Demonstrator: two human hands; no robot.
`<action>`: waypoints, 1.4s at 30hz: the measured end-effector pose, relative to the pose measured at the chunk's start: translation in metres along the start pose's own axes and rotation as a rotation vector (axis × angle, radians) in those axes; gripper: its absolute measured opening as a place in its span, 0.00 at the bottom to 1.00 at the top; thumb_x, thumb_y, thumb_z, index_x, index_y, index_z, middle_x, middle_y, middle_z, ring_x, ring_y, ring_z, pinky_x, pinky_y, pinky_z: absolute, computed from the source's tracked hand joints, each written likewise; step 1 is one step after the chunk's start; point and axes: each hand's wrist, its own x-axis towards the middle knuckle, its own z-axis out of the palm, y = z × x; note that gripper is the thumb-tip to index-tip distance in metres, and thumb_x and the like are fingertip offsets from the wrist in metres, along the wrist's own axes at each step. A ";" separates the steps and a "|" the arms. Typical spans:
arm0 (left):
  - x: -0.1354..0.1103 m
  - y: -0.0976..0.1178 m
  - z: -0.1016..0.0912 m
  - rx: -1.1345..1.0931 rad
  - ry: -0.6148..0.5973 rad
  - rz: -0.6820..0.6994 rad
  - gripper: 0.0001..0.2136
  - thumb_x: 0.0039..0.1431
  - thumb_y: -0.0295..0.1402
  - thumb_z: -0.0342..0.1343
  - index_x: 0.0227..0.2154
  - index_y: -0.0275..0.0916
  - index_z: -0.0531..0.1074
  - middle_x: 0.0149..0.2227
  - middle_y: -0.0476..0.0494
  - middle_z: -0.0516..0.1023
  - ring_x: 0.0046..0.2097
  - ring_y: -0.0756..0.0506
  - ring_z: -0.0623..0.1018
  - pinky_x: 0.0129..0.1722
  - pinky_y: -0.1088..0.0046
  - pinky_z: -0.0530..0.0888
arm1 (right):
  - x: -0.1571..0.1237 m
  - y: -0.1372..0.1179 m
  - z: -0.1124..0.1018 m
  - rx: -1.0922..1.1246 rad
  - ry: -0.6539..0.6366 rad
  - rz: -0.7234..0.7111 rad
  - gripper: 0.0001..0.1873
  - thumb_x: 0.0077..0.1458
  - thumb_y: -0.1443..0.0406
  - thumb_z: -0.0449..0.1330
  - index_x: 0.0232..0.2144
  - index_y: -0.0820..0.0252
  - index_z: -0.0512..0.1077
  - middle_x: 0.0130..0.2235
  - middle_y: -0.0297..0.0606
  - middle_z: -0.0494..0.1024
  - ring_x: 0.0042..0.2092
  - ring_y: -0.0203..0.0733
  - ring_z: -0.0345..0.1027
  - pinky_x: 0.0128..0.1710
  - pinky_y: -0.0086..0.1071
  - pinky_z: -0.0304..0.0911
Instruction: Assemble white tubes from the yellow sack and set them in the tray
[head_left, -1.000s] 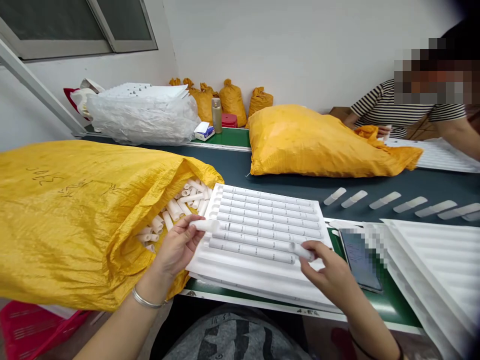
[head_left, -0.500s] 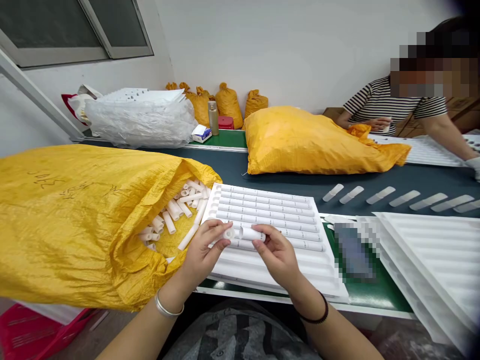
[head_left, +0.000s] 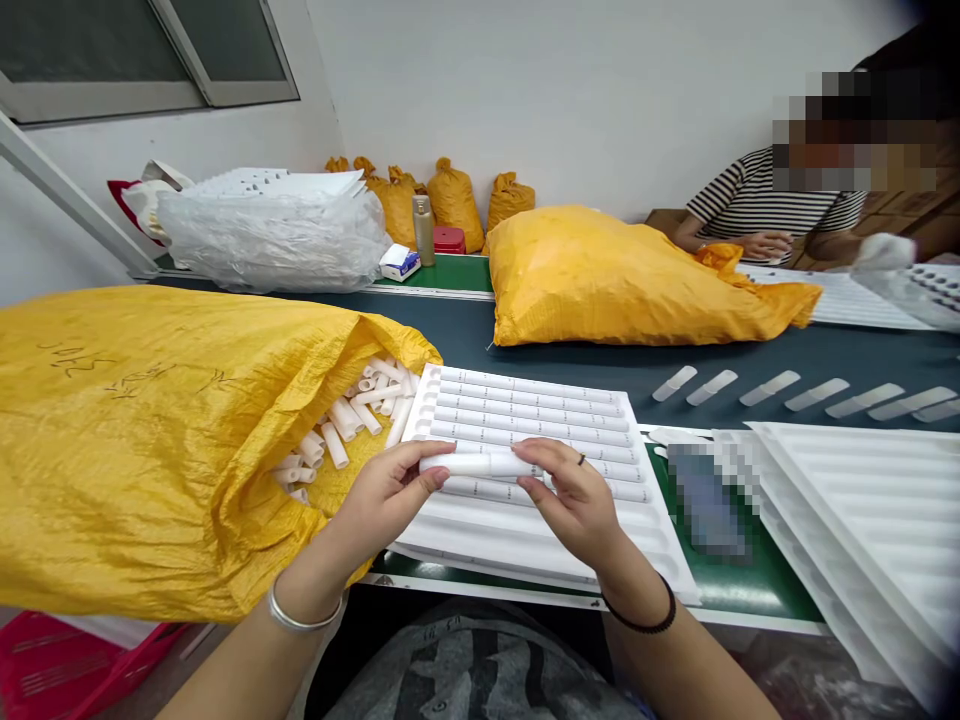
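My left hand [head_left: 382,495] and my right hand [head_left: 574,495] pinch the two ends of joined white tubes [head_left: 480,464], held level just above a white grooved tray [head_left: 480,540]. The tray's far grooves hold several rows of white tubes [head_left: 525,410]; its near grooves are bare. To the left lies an open yellow woven sack [head_left: 150,430] with loose white tubes [head_left: 352,410] spilling at its mouth. A silver bangle is on my left wrist, a black band on my right.
A stack of white trays [head_left: 862,500] lies at right, beside a dark phone [head_left: 705,500]. Several white tubes [head_left: 787,390] ride the dark belt [head_left: 465,335]. Another yellow sack [head_left: 622,280] lies beyond. A person in a striped shirt [head_left: 772,200] works at the far right.
My hands came together from the tray's two ends, each bringing a white tube. The tubes, apart half a second ago, now sit end to end as one piece.
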 end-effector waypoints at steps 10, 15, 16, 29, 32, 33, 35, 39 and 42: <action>-0.002 0.016 0.023 0.149 0.131 0.369 0.12 0.59 0.29 0.57 0.46 0.40 0.73 0.39 0.43 0.81 0.42 0.47 0.79 0.43 0.73 0.75 | 0.000 -0.002 -0.011 0.062 -0.100 -0.077 0.16 0.60 0.67 0.58 0.51 0.54 0.70 0.42 0.42 0.78 0.45 0.43 0.73 0.45 0.35 0.70; 0.000 -0.017 0.033 0.290 -0.042 0.286 0.21 0.61 0.36 0.54 0.57 0.41 0.64 0.49 0.39 0.77 0.50 0.43 0.77 0.49 0.67 0.74 | 0.004 0.043 -0.005 -0.230 -0.345 0.099 0.15 0.55 0.61 0.63 0.45 0.54 0.73 0.41 0.39 0.79 0.44 0.43 0.73 0.45 0.33 0.69; 0.003 -0.030 0.029 0.363 -0.034 0.203 0.27 0.60 0.39 0.54 0.61 0.40 0.58 0.55 0.35 0.72 0.56 0.39 0.73 0.52 0.63 0.72 | 0.011 0.062 -0.010 -0.352 -0.334 0.205 0.14 0.52 0.61 0.64 0.42 0.55 0.75 0.40 0.39 0.79 0.43 0.45 0.73 0.45 0.34 0.69; 0.033 -0.138 -0.026 0.687 -0.064 -0.482 0.14 0.50 0.36 0.55 0.39 0.35 0.75 0.39 0.35 0.78 0.44 0.36 0.77 0.45 0.63 0.72 | 0.067 0.220 -0.145 -0.857 -0.166 1.138 0.19 0.48 0.62 0.64 0.38 0.75 0.74 0.37 0.60 0.77 0.41 0.56 0.72 0.37 0.37 0.63; 0.031 -0.131 -0.026 0.696 0.012 -0.505 0.16 0.51 0.36 0.54 0.41 0.34 0.73 0.39 0.34 0.78 0.42 0.35 0.77 0.43 0.61 0.72 | 0.045 0.192 -0.146 -0.842 -0.246 1.120 0.17 0.52 0.59 0.59 0.37 0.71 0.75 0.37 0.57 0.78 0.41 0.56 0.72 0.36 0.38 0.63; 0.030 -0.126 -0.027 0.691 0.062 -0.499 0.18 0.53 0.38 0.53 0.44 0.33 0.71 0.41 0.33 0.77 0.43 0.36 0.77 0.44 0.61 0.72 | 0.032 0.179 -0.144 -0.802 -0.296 1.093 0.16 0.53 0.59 0.58 0.36 0.67 0.75 0.36 0.53 0.78 0.40 0.53 0.73 0.36 0.36 0.63; 0.027 -0.114 -0.029 0.620 0.205 -0.394 0.20 0.55 0.42 0.54 0.46 0.34 0.70 0.46 0.34 0.76 0.46 0.38 0.75 0.47 0.62 0.71 | 0.001 0.153 -0.139 -0.693 -0.417 1.010 0.12 0.52 0.58 0.59 0.33 0.58 0.76 0.35 0.42 0.79 0.36 0.47 0.73 0.33 0.32 0.64; 0.021 -0.083 -0.020 0.278 0.401 0.025 0.12 0.54 0.39 0.59 0.39 0.40 0.73 0.52 0.39 0.73 0.54 0.40 0.73 0.57 0.61 0.67 | -0.060 0.125 -0.129 -0.651 -0.499 0.714 0.14 0.51 0.60 0.56 0.39 0.57 0.75 0.43 0.41 0.78 0.37 0.47 0.74 0.35 0.36 0.67; 0.017 -0.060 -0.007 -0.013 0.360 0.156 0.11 0.55 0.33 0.60 0.42 0.42 0.73 0.51 0.40 0.75 0.56 0.41 0.71 0.59 0.59 0.65 | -0.084 0.126 -0.126 -0.670 -0.500 0.519 0.15 0.54 0.60 0.53 0.41 0.58 0.74 0.45 0.44 0.77 0.41 0.49 0.73 0.40 0.40 0.68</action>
